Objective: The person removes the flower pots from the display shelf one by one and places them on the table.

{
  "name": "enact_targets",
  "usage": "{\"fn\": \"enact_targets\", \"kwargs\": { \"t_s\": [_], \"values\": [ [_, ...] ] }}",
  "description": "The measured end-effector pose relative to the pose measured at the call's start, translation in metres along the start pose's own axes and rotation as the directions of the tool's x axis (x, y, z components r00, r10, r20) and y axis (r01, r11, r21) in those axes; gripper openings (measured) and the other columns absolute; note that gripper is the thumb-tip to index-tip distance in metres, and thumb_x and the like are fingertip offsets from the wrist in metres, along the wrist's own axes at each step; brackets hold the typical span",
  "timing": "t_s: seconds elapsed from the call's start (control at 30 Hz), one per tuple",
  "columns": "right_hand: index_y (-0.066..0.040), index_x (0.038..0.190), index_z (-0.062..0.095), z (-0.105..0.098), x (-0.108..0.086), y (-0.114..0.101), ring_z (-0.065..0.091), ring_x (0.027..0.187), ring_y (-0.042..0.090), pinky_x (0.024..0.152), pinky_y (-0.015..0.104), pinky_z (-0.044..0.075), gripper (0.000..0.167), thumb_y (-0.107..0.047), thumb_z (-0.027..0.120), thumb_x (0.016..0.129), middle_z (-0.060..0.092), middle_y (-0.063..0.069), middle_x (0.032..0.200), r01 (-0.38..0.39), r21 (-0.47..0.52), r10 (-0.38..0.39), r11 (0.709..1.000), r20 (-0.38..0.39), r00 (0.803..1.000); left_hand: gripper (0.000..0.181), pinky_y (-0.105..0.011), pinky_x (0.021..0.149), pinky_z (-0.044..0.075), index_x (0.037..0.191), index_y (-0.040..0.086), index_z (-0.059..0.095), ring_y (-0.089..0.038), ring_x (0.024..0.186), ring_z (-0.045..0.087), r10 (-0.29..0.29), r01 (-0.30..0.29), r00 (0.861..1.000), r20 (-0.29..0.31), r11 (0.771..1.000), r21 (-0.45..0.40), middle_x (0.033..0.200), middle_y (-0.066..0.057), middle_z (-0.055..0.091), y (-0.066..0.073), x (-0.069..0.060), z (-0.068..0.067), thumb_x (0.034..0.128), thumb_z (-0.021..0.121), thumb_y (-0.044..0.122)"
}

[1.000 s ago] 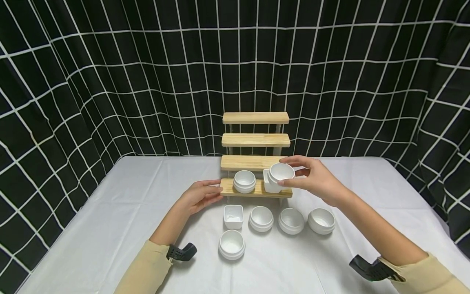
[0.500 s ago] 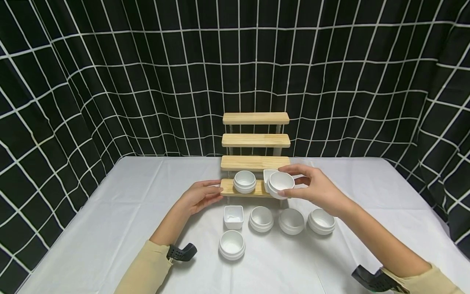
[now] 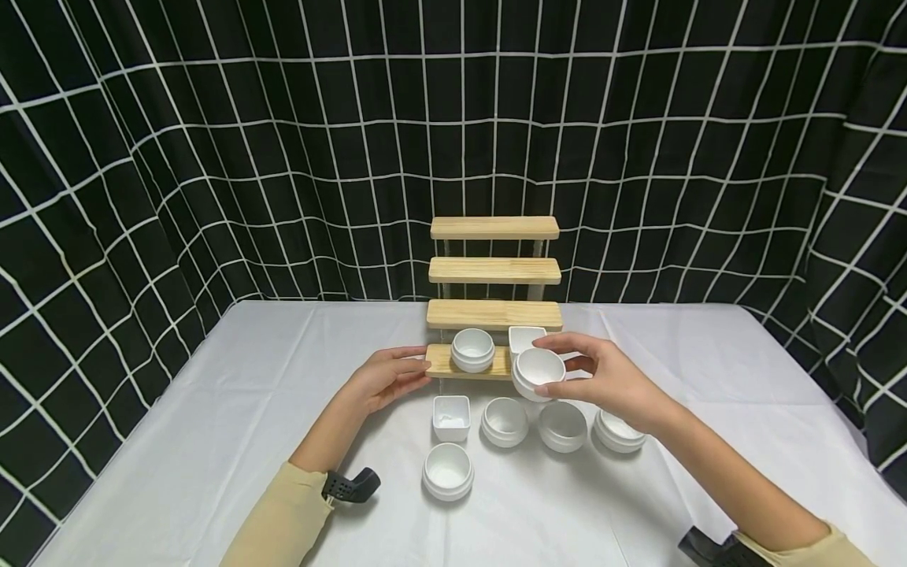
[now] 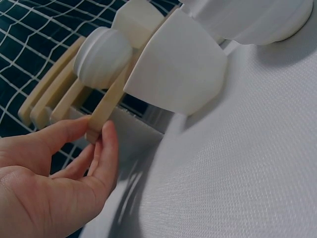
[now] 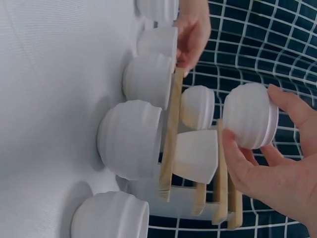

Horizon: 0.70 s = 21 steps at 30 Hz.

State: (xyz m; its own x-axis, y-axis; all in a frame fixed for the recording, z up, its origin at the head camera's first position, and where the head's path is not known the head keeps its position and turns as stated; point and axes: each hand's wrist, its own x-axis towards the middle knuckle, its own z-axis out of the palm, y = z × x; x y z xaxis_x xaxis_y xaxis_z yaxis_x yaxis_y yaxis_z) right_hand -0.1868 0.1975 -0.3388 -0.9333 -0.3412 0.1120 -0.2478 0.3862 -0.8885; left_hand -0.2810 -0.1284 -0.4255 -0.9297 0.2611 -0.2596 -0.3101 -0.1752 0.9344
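Note:
Between thumb and fingers, my right hand grips a round white bowl by its sides. In the right wrist view this bowl hangs above the wooden tiered shelf, touching none of its boards. My left hand pinches the left end of the lowest shelf board, thumb on one face and fingers on the other. That board carries another round white bowl at its left and a square white cup at its right, partly hidden by the held bowl in the head view.
In front of the shelf, on the white cloth, stand a square white cup and several round white bowls. One more bowl is nearer the person. The upper boards carry nothing. A black gridded curtain hangs behind.
My right hand has brought the round bowl toward the person and slightly left, uncovering more of the square cup behind it. The left hand has stayed at the board's end.

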Motion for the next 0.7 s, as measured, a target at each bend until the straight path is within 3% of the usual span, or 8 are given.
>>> {"fn": "enact_targets", "kwargs": {
  "t_s": [0.2, 0.7],
  "values": [
    [0.002, 0.142, 0.061, 0.002, -0.002, 0.006, 0.065, 0.106, 0.02, 0.085, 0.021, 0.062, 0.061, -0.009, 0.086, 0.087, 0.057, 0.022, 0.144, 0.0, 0.018, 0.0, 1.0, 0.006, 1.0, 0.052, -0.02, 0.085, 0.066, 0.152, -0.013, 0.044, -0.011, 0.082, 0.073, -0.004, 0.004, 1.0, 0.007, 1.0, -0.007, 0.111, -0.018, 0.068, 0.0, 0.001, 0.0, 0.1031, 0.058, -0.008],
    [0.006, 0.143, 0.058, 0.011, -0.007, 0.018, 0.067, 0.105, 0.012, 0.083, 0.021, 0.063, 0.064, -0.007, 0.085, 0.086, 0.056, 0.024, 0.144, 0.025, 0.096, -0.03, 0.995, 0.051, 0.998, 0.051, -0.02, 0.084, 0.066, 0.152, -0.013, 0.044, -0.01, 0.081, 0.073, -0.005, 0.005, 1.0, 0.006, 1.0, -0.005, 0.109, -0.017, 0.066, 0.001, -0.001, 0.0, 0.1032, 0.057, -0.009]
  ]
}}
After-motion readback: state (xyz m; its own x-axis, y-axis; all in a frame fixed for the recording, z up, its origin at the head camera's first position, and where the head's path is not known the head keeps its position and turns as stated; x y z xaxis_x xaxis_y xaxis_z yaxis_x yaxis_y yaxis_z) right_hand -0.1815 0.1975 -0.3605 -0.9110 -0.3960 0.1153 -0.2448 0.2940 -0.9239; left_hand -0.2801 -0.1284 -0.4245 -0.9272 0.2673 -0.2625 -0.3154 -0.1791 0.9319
